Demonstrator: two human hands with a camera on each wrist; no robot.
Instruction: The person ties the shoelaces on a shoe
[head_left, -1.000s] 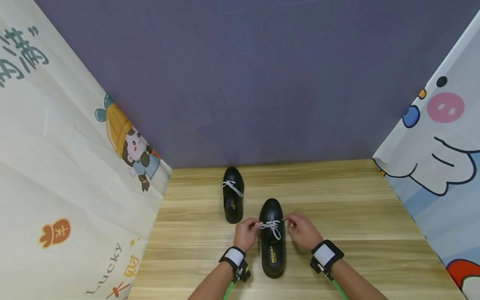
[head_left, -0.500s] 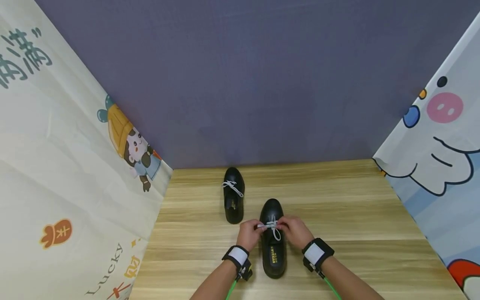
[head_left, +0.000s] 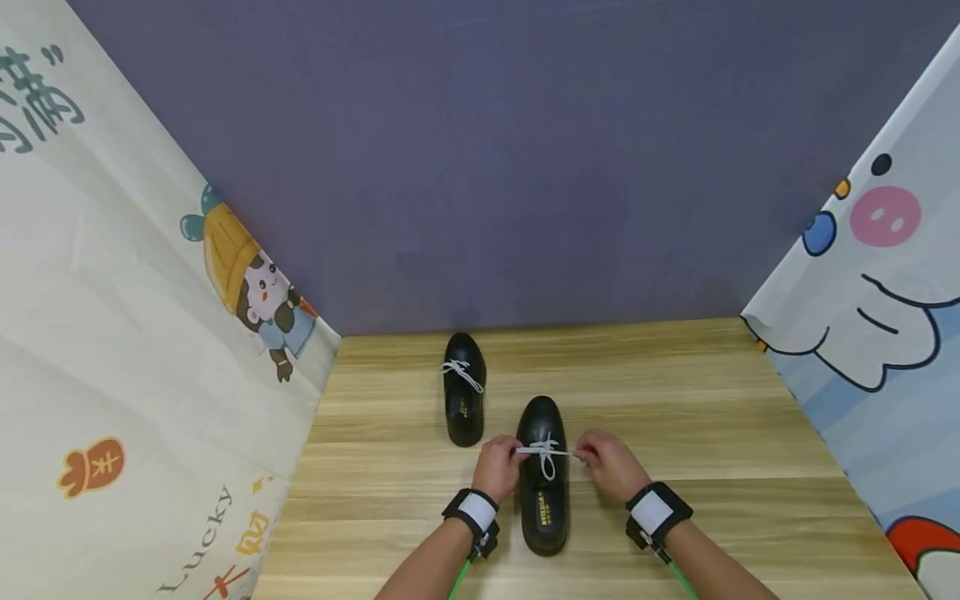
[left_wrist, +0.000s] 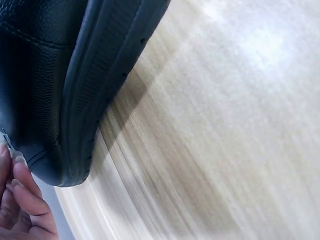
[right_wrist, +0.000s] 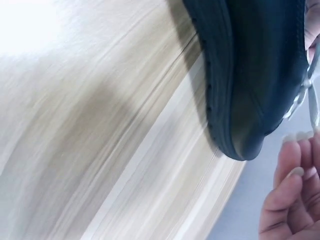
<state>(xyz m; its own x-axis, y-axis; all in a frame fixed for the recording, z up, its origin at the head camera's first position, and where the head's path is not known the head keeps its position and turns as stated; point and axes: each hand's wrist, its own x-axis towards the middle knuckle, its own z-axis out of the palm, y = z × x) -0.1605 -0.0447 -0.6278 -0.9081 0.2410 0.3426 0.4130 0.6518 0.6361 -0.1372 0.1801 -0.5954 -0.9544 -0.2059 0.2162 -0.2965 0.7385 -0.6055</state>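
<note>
Left hand [head_left: 497, 468] fingers [left_wrist: 20, 195] curled, pinching the left end of the white lace [head_left: 545, 451]; right hand [head_left: 611, 463] fingers [right_wrist: 292, 172] curled too, pinching the right end. Lace runs taut and level between the two hands, across the top of the near black shoe [head_left: 543, 483]. Actual pinch points are too small to make out in the head view. Wrist views don't help much: left wrist shows only fingertips at the bottom-left corner beside the shoe's sole and a sliver of lace at the frame edge; right wrist shows fingertips at the lower right with a blurred bit of lace at the right edge. Most of each hand is cut off there.

A loop of lace hangs down over the shoe's tongue. Near shoe stands upright on the wooden table [head_left: 712, 417], toe pointing away, heel toward the person, between the two wrists. Yellow insole label is visible but unreadable.

Both wrists wear black bands with white patches [head_left: 651, 511]; green cords run off the bottom edge.

Second black shoe [head_left: 463, 400] sits farther back and to the left, near the first but apart, its white lace lying loosely across the top; whether it is knotted I can't tell.

Purple backdrop [head_left: 487, 167] behind; cartoon-print cloths on the left [head_left: 150, 358] and right [head_left: 877, 333], both cut off by the frame.
</note>
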